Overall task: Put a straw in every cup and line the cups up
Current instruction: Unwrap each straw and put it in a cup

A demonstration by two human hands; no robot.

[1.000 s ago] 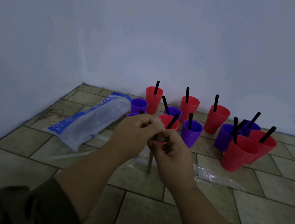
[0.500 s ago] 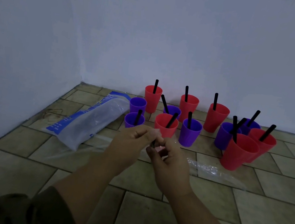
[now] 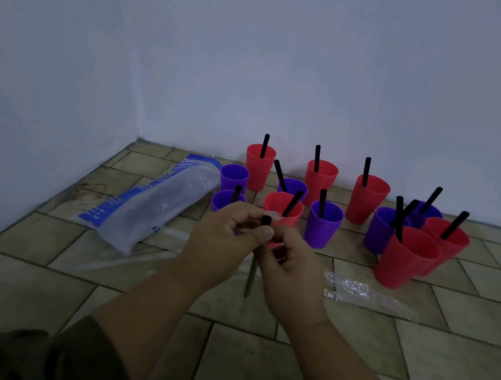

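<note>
Straw [image 3: 251, 273]: upright between both hands, black tip above the fingers, wrapped lower end hanging below them.
Left hand [image 3: 223, 237]: fingers pinched on the straw's top.
Right hand [image 3: 291, 269]: fingers closed around the straw just below.
Cups [image 3: 322, 222]: clustered beyond the hands, near the far wall.

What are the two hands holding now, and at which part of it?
Both the left hand and the right hand hold one black straw, partly in its clear wrapper, near the upper end; the bare tip shows above the fingers, the wrapped rest hangs below.

blue print on the plastic bag [image 3: 157, 205], too blurred to read, no other text
</note>
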